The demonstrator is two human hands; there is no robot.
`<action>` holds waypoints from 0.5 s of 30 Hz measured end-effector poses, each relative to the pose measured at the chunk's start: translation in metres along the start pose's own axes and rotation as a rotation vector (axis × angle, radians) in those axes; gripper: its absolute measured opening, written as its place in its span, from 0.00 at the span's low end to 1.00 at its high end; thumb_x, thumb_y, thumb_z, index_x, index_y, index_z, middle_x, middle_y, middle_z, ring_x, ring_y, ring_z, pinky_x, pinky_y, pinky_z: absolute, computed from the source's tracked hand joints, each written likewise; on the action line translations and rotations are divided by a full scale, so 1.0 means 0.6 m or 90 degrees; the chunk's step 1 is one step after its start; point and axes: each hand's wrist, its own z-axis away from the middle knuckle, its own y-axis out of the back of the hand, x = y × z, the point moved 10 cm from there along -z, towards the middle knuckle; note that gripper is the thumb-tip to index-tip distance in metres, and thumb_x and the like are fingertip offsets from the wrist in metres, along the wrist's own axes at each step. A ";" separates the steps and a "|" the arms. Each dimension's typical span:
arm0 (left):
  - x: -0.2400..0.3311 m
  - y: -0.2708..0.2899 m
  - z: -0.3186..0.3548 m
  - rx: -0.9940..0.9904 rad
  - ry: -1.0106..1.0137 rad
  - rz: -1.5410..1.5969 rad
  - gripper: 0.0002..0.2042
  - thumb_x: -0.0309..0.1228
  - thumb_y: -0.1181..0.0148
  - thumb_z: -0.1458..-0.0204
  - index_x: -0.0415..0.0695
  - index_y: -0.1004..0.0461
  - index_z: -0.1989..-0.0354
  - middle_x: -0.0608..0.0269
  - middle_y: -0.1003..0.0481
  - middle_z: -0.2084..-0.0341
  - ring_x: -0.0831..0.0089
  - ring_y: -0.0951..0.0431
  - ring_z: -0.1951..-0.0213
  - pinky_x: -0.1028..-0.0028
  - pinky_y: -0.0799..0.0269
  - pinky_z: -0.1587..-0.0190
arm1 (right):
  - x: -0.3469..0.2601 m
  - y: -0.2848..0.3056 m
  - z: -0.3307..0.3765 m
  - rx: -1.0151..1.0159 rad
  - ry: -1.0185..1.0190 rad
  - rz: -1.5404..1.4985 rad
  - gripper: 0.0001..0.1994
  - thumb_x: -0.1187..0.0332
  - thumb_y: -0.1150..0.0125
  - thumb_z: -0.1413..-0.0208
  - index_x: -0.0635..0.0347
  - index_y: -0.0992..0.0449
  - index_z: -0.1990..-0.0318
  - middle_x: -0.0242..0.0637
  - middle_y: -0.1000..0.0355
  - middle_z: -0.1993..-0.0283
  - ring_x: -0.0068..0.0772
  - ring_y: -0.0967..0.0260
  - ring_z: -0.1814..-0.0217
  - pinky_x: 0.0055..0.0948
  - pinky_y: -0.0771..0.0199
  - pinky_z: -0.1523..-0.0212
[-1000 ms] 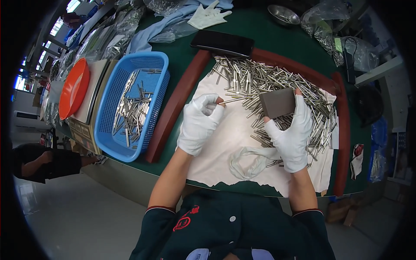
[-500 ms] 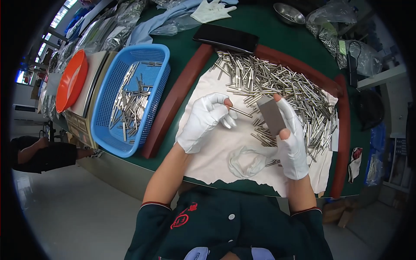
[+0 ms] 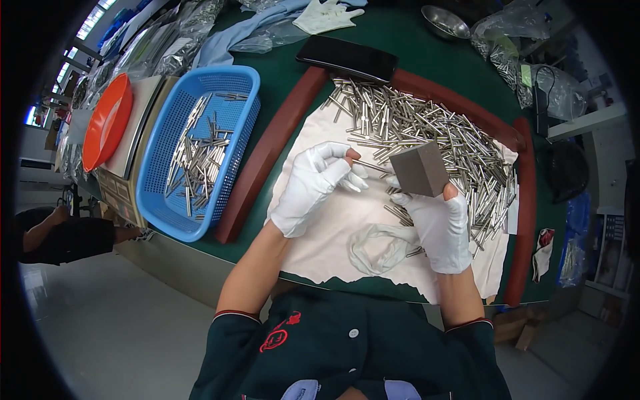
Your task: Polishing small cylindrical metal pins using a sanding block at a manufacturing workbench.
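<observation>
Two gloved hands are at work over the white cloth (image 3: 333,233): your left hand (image 3: 313,187) pinches a single thin metal pin (image 3: 372,166) between thumb and fingertips, its free end pointing toward the grey block (image 3: 420,168) that your right hand (image 3: 437,227) grips from below, fingers wrapped round its lower edge. Pin and block sit very close together; whether the tip touches the block's face you cannot tell from this view. Just beyond the block lies a large loose heap of pins (image 3: 440,140), spread across the far half of the cloth and hemmed in by the reddish-brown border strip (image 3: 267,153). A loop of clear plastic film (image 3: 377,247) rests on the cloth near your right wrist. Further to your left, outside the strip, the blue basket (image 3: 230,87) holds a much smaller scatter of the same pins, with an orange dish (image 3: 103,127) beyond it. A black phone (image 3: 347,59) lies at the far end of the heap. Judging by the two piles, only a modest share has gone into the basket, and the bulk on the cloth looks left to handle.
</observation>
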 end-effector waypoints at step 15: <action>-0.004 0.001 -0.003 0.008 0.030 -0.018 0.10 0.28 0.46 0.42 0.33 0.29 0.59 0.54 0.22 0.72 0.71 0.21 0.72 0.76 0.26 0.67 | 0.013 -0.020 0.000 -0.074 -0.039 -0.034 0.39 0.43 0.38 0.51 0.66 0.37 0.40 0.41 0.35 0.42 0.36 0.38 0.40 0.40 0.42 0.36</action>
